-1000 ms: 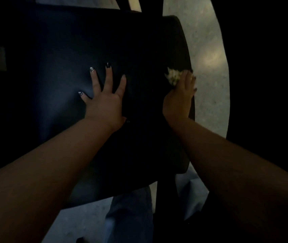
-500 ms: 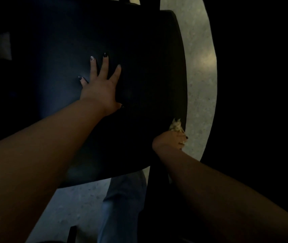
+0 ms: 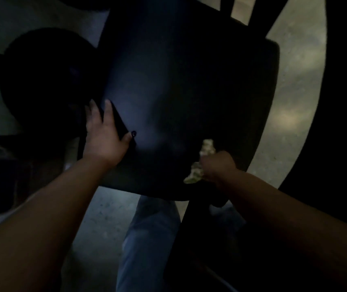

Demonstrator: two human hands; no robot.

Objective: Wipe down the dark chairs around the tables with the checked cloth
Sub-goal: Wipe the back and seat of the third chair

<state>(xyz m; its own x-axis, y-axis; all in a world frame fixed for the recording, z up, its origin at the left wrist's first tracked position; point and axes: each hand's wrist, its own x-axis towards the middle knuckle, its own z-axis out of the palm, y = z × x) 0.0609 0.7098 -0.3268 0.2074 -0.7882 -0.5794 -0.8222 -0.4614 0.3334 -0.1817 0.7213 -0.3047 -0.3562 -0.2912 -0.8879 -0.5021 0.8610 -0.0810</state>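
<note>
The left hand (image 3: 103,133) gripped the dark chair (image 3: 185,98) at its nine o'clock edge, thumb on top and fingers curled over the rim. The right hand (image 3: 218,168), at five o'clock on the seat, was closed around the bunched checked cloth (image 3: 200,163), pressing it against the chair surface.

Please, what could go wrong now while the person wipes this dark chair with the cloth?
1. The left hand grips only the seat's left edge; hard wiping might turn or tip the chair.
2. The cloth is bunched in the right hand near the front right corner, so it may slip off the edge.
3. Dim light may hide missed spots.
</note>
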